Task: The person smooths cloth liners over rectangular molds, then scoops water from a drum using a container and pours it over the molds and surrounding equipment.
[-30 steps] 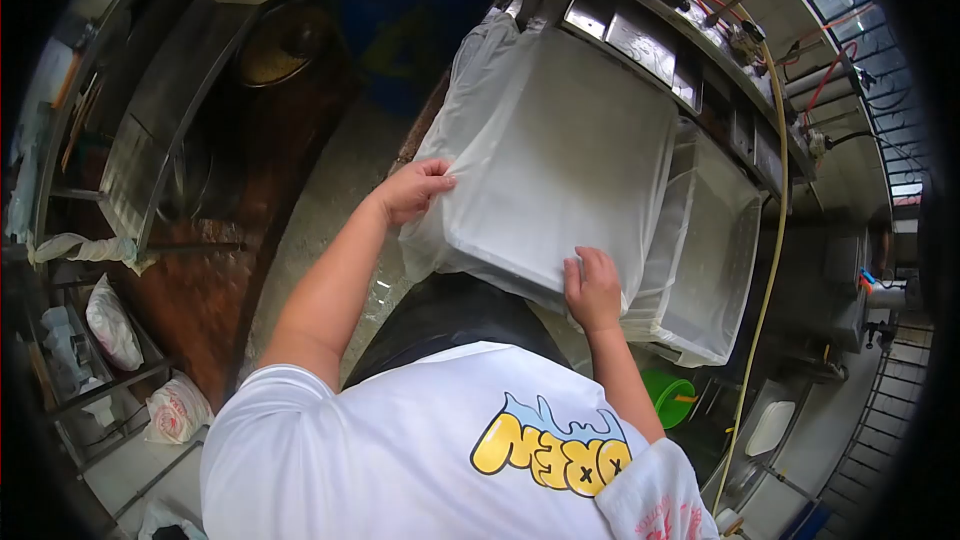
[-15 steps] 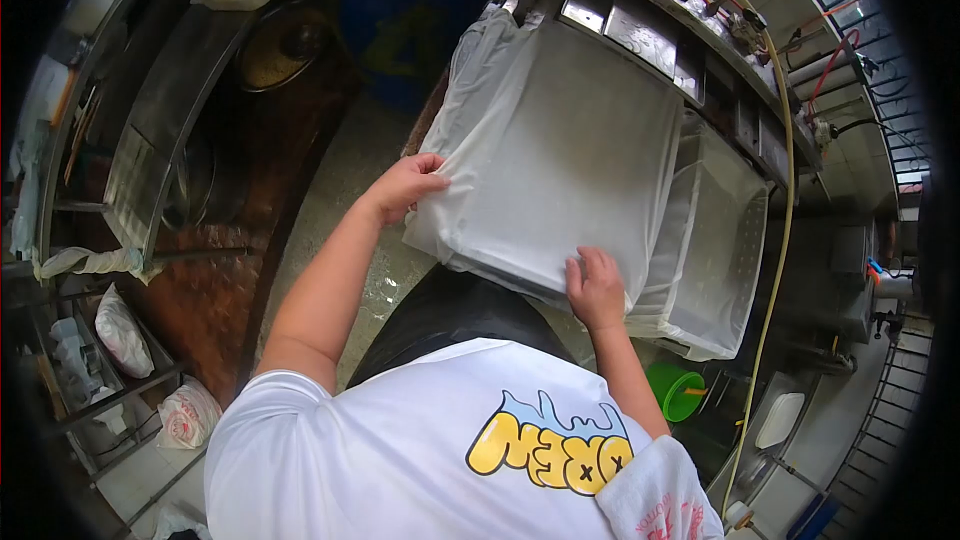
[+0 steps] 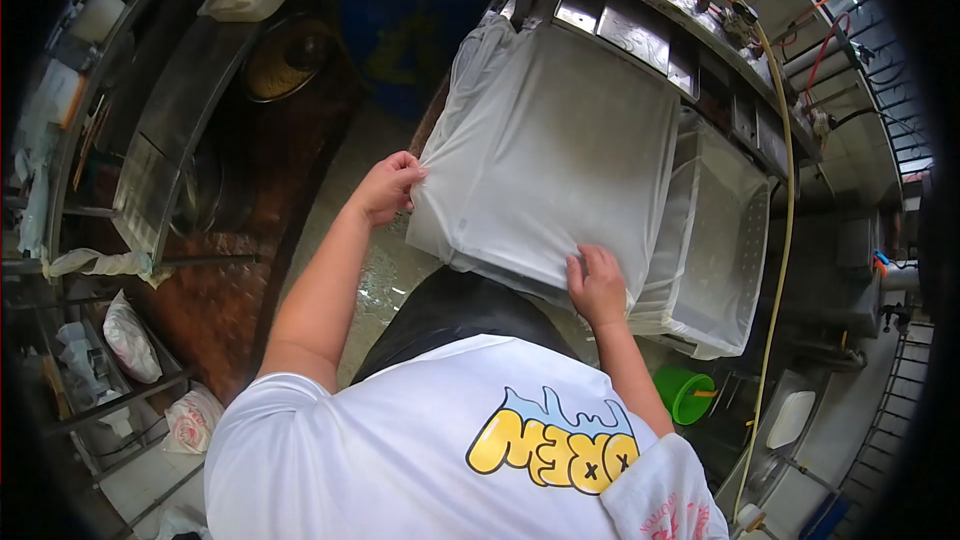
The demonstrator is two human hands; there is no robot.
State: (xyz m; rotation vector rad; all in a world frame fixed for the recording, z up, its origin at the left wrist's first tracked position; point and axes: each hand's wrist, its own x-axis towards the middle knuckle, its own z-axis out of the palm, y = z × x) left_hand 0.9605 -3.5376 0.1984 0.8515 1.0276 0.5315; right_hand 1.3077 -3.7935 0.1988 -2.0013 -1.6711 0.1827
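A thin white cloth [image 3: 570, 140] is spread over a large rectangular box in front of me, with folds along its left side. My left hand [image 3: 388, 188] pinches the cloth's left edge and holds it stretched outward. Near the front right corner, my right hand [image 3: 597, 285] rests on the cloth, fingers extended and slightly apart. To the right stands a second, perforated box [image 3: 715, 230], also lined with white cloth. The walls of the first box are mostly hidden under its cloth.
A metal machine frame [image 3: 640, 25] runs behind the boxes. A blue barrel [image 3: 400, 30] stands at the back left, a green bucket [image 3: 684, 393] by my right arm. A yellow hose [image 3: 783, 210] hangs at right. Metal shelving [image 3: 160, 170] lines the left.
My left hand has moved left and slightly up, drawing the cloth's edge outward. My right hand stays at nearly the same spot on the cloth.
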